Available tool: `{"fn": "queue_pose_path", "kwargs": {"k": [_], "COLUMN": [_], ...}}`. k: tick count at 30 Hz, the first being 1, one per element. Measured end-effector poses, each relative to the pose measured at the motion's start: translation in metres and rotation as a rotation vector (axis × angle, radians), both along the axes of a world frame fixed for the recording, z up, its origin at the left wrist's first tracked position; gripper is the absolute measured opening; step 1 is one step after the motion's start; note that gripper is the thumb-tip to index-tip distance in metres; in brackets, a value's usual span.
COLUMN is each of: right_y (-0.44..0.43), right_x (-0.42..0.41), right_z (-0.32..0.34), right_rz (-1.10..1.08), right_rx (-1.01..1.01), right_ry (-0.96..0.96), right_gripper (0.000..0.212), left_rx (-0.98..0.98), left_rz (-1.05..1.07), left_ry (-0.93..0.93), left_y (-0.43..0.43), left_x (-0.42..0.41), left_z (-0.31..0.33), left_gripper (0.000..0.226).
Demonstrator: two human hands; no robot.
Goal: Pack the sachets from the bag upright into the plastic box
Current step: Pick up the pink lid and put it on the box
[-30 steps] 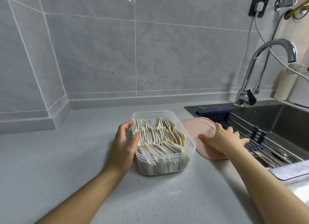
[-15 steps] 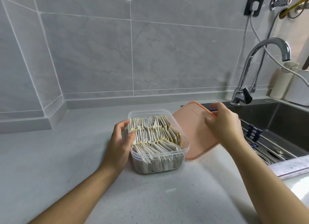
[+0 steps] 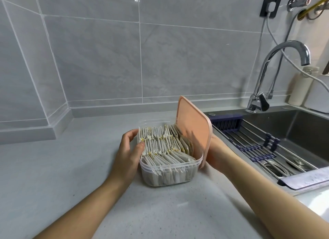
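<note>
Box (image 3: 169, 174) sits on the surface (image 3: 71, 167) dead ahead, between my hands, long axis running away from me. Sachets (image 3: 160, 144) are inside, upright, three rows, packed to the rim. Looks full; I'd say packing is done and closing is the step in hand.

Left hand (image 3: 128, 153) grips the box's left wall, thumb at the near part of the rim, fingers curled round farther back. It steadies the box.

Right hand (image 3: 213, 153) holds the lid (image 3: 194, 130) from behind. The lid hides the fingers, so the exact grip can't be told.

Key relation: the lid stands nearly on edge just along the box's right long side, long axis parallel to the box's, inner face toward the sachets, lower edge close to the right rim. It lies right of the box, so the right hand is the nearer one. The next move is probably to tip it leftward and down over the opening. Some sachet tops by the right wall lean and may catch the lid.
</note>
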State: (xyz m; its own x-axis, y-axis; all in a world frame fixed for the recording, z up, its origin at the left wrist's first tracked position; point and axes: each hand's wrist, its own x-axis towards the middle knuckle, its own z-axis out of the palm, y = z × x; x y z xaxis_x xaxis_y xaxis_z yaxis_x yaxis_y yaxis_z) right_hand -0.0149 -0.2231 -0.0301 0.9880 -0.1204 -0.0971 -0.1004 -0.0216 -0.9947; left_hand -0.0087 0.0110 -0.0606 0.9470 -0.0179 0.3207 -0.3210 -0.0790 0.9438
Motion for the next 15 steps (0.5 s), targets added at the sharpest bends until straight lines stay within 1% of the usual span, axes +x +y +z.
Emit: {"fn": "queue_pose_path", "kwargs": {"k": [1, 4, 6, 8, 9, 11, 12, 13, 14, 15], "right_y": [0.000, -0.001, -0.001, 0.003, 0.006, 0.011, 0.013, 0.014, 0.013, 0.012], "right_x": [0.001, 0.001, 0.002, 0.001, 0.000, 0.000, 0.000, 0.000, 0.000, -0.001], "right_z": [-0.004, -0.001, 0.003, 0.008, 0.010, 0.012, 0.013, 0.014, 0.015, 0.017], "right_rz": [0.022, 0.069, 0.102, 0.120, 0.113, 0.084, 0.059, 0.025, -0.013, -0.047], "right_rx": [-0.046, -0.069, -0.098, -0.171, -0.207, -0.248, -0.253, -0.254, -0.254, -0.258], "right_ry": [-0.009, -0.025, -0.019, -0.022, -0.013, 0.010, 0.023, 0.027, 0.025, 0.012], "right_gripper": [0.018, 0.019, 0.032, 0.040, 0.048, 0.083, 0.095, 0.096, 0.087, 0.072], "left_rx": [-0.004, -0.011, -0.030, -0.052, -0.055, -0.046, -0.041, -0.037, -0.037, -0.037], "left_rz": [-0.001, -0.019, -0.028, -0.029, -0.029, -0.030, -0.030, -0.030, -0.031, -0.028], "left_ry": [-0.002, -0.001, 0.005, 0.006, 0.006, 0.005, 0.004, 0.006, 0.008, 0.010], "left_y": [0.000, -0.001, -0.002, -0.001, -0.001, 0.000, 0.000, 0.001, 0.000, 0.000], "left_x": [0.000, -0.001, -0.002, -0.002, -0.002, -0.003, -0.003, -0.003, -0.003, -0.003], "left_z": [0.000, 0.001, 0.001, 0.002, 0.002, 0.002, 0.002, 0.002, 0.002, 0.003], "left_gripper": [0.048, 0.051, 0.051, 0.050, 0.050, 0.050, 0.050, 0.050, 0.051, 0.052]}}
